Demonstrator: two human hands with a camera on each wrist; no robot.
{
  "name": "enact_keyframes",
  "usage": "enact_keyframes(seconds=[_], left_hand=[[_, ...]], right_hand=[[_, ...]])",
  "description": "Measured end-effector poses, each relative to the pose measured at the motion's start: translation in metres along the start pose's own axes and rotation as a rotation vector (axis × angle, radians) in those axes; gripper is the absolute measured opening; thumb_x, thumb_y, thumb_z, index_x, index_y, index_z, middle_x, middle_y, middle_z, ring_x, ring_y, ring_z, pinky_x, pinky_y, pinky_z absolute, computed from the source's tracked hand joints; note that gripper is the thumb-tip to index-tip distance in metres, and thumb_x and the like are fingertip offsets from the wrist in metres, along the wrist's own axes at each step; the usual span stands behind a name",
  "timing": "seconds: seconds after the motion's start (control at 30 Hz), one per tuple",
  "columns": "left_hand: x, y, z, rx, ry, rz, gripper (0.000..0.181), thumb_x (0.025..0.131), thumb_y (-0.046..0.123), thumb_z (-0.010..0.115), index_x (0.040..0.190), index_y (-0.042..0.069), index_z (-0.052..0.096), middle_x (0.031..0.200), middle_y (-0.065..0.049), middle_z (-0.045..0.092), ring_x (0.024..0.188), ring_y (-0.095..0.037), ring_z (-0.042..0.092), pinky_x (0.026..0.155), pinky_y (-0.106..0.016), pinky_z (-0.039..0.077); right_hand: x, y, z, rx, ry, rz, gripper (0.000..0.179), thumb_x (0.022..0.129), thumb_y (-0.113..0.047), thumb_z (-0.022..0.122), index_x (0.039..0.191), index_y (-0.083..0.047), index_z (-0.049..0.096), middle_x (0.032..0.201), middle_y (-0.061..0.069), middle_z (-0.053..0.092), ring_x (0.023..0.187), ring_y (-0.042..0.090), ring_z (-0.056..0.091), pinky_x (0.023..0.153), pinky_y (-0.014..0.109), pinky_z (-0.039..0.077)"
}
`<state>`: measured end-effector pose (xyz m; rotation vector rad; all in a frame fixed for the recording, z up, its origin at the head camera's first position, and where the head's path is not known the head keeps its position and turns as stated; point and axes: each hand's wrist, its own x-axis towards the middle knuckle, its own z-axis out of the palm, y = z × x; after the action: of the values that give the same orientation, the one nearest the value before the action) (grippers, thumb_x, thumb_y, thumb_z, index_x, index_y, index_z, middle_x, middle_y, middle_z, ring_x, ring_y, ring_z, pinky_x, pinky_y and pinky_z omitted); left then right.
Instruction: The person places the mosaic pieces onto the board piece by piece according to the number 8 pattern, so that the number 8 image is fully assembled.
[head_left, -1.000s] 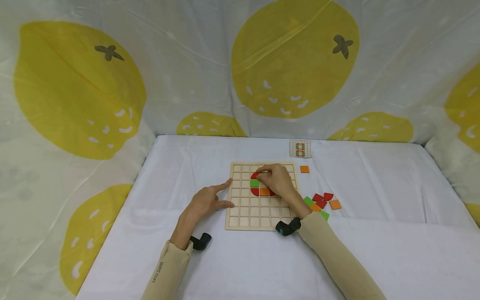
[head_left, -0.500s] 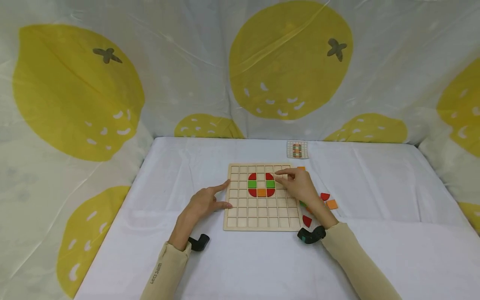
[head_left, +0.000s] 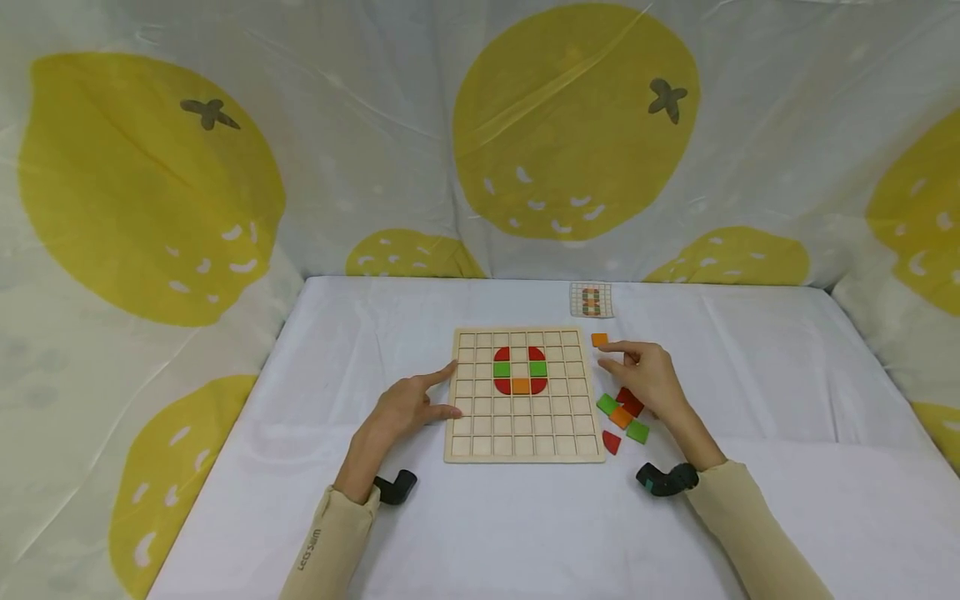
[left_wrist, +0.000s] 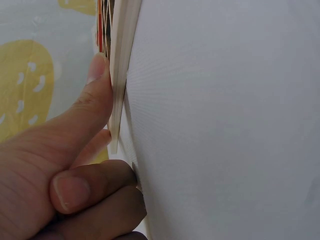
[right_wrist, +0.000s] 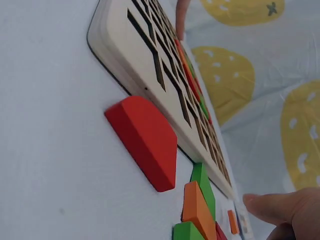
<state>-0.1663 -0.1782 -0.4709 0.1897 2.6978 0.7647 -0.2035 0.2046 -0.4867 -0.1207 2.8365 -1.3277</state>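
Note:
A wooden grid board (head_left: 525,433) lies flat on the table. Set in its cells is a ring of red quarter-rounds, two green squares (head_left: 501,369) and an orange square (head_left: 521,386). My left hand (head_left: 405,408) rests against the board's left edge, index finger and thumb stretched out and touching the rim; its other fingers are bent in the left wrist view. Beyond the board's right edge, my right hand (head_left: 648,379) holds thumb and index finger apart. The index fingertip is at an orange square tile (head_left: 599,340); whether they touch I cannot tell.
A small pattern card (head_left: 591,300) lies behind the board. Right of it are loose tiles: a red quarter-round (head_left: 612,442), a green tile (head_left: 637,431), an orange one (head_left: 620,417) and red ones (head_left: 630,402), partly under my right hand. A lemon-print cloth (head_left: 405,125) hangs behind.
My right hand has moved off the board to the right, uncovering the ring of tiles, and is now by the lone orange tile. My left hand stays at the board's edge.

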Motion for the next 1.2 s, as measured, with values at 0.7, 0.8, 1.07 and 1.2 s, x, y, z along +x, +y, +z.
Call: enact_keyframes(seconds=[0.7,0.8,1.07,1.2], left_hand=[[-0.001,-0.002,-0.001,-0.002,0.007,0.034,0.089,0.085,0.045,0.081,0.161,0.029,0.038,0.059,0.004,0.037,0.058,-0.011,0.034,0.058,-0.026,0.03],[-0.001,-0.002,-0.001,0.0,0.005,0.032,0.089,0.085,0.045,0.081,0.161,0.029,0.038,0.059,0.004,0.037,0.058,-0.011,0.035,0.059,-0.026,0.03],[-0.001,0.0,-0.001,0.007,-0.003,0.019,0.089,0.085,0.044,0.081,0.161,0.029,0.037,0.06,0.003,0.04,0.059,-0.011,0.036,0.059,-0.027,0.031],[-0.001,0.0,-0.002,0.008,-0.005,0.014,0.09,0.085,0.044,0.081,0.161,0.03,0.037,0.06,0.003,0.04,0.06,-0.011,0.036,0.06,-0.028,0.031]], right_hand=[[0.032,0.008,0.001,-0.032,-0.041,0.09,0.04,0.098,-0.02,0.073,0.135,-0.006,0.069,0.059,0.0,0.037,0.048,0.016,0.035,0.046,0.025,0.028],[0.032,0.008,0.001,-0.029,-0.051,0.095,0.039,0.098,-0.02,0.072,0.133,-0.005,0.07,0.059,0.0,0.037,0.048,0.017,0.036,0.046,0.026,0.029],[0.026,0.011,-0.002,-0.029,-0.052,0.119,0.04,0.097,-0.022,0.074,0.134,-0.007,0.07,0.061,0.001,0.038,0.049,0.019,0.037,0.047,0.026,0.029],[0.023,0.013,-0.004,-0.012,-0.038,0.126,0.043,0.096,-0.023,0.076,0.135,-0.007,0.069,0.059,-0.001,0.036,0.046,0.017,0.034,0.046,0.026,0.028]])
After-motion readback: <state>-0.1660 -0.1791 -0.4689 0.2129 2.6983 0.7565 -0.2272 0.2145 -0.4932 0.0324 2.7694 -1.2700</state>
